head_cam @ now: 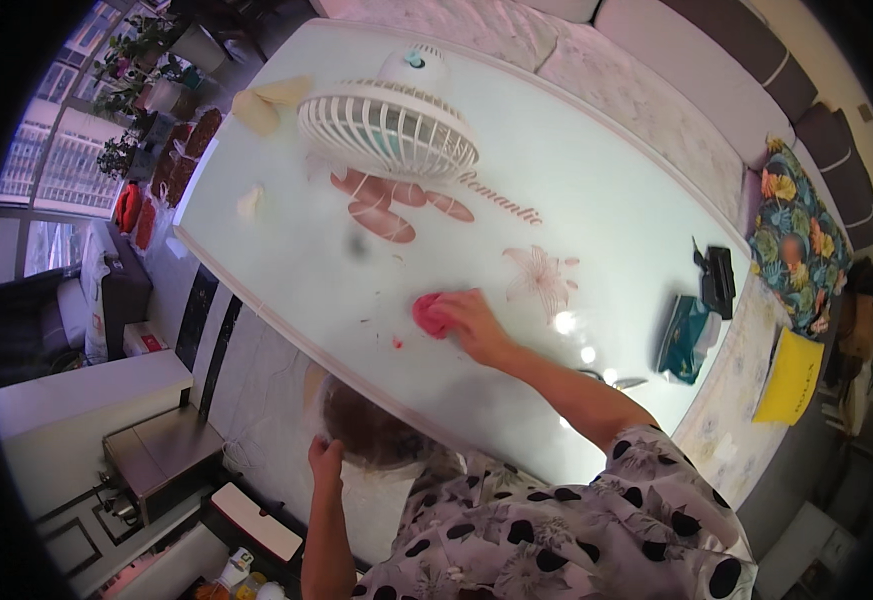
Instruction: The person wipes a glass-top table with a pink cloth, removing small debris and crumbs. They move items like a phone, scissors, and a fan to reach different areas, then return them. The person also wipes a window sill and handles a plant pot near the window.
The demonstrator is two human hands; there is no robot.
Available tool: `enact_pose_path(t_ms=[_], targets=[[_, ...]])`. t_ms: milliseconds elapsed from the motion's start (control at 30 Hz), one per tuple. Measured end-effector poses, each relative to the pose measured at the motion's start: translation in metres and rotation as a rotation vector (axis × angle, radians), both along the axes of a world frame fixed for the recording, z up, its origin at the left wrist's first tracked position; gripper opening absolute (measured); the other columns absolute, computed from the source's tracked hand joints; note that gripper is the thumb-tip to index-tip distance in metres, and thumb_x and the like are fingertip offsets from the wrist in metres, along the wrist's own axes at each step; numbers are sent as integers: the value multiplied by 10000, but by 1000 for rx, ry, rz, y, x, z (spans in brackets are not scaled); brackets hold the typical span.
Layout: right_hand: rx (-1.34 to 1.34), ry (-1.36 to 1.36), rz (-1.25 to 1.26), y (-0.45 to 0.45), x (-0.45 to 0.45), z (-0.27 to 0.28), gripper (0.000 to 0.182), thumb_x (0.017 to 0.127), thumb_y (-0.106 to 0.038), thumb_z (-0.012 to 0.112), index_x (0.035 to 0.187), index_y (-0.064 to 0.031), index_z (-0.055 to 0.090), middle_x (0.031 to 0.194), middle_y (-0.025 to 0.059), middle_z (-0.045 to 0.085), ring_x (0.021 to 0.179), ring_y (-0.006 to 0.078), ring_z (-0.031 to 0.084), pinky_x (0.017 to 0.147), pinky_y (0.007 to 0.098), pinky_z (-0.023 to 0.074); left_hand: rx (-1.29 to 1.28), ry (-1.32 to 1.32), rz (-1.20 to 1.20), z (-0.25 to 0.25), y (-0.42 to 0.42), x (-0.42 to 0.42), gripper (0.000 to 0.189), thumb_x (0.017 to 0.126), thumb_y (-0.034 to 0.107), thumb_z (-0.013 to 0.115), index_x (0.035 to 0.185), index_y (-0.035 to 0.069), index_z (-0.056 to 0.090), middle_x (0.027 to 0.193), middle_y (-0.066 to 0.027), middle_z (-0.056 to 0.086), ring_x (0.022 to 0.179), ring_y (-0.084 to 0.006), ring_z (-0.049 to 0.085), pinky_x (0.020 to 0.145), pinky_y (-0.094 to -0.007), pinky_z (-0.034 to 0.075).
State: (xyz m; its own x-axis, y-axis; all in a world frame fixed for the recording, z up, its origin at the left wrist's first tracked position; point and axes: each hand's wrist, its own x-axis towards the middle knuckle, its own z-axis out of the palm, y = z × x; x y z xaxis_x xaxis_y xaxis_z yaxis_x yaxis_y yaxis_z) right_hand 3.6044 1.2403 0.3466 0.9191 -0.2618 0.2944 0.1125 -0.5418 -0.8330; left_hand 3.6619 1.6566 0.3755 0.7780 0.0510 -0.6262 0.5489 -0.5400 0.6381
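Note:
My right hand [474, 322] presses a bunched pink cloth [430, 315] onto the pale glass tabletop [481, 405]. Small red-brown scraps [397, 343] lie on the glass just left of the cloth. Below the table's near edge, my left hand [325, 454] grips the rim of a clear plastic bag or basin [391, 469]. Dark brown contents [369, 424] fill that container; what they are cannot be made out. Part of the container is hidden under the table edge.
A white electric fan [388, 135] stands on the table, with pale yellow cloths or papers [268, 105] to its left. At the right lie scissors [624, 382], a green packet [684, 337] and a black item [718, 281]. A sofa [631, 97] borders the far side.

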Motion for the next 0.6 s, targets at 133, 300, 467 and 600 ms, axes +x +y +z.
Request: enact_pose_path(t_ms=[133,300,467,600], targets=[[163,-172,-404,-41,-52,20,334,849,52,466,1148,-33,587,1126,141,605,1037,327,534,896,409,381,-36,3,2,-2,16,-4,72,742,54,592,801,64,552,678,25,503,579,-87,462,515,-257,358],[-498,191,-988,-165,-135,-23,445,772,73,510,1190,-53,596,1250,177,540,1081,375,479,929,421,380,-46,-20,-52,-15,26,1,75,735,60,607,776,55,545,658,13,498,573,-90,455,510,-267,363],[-536,410,-1000,-108,-104,-47,504,754,11,559,1255,-46,537,1345,195,443,1081,430,421,975,466,377,-64,-26,-33,-14,33,-6,99,723,84,628,735,36,542,661,5,497,598,-95,458,535,-271,371],[-486,226,-620,7,-43,-38,568,679,68,551,1237,-35,536,1334,186,452,1067,422,432,949,470,399,8,-80,-66,-17,19,5,132,707,114,648,735,21,560,660,-7,514,608,-111,472,552,-292,391]])
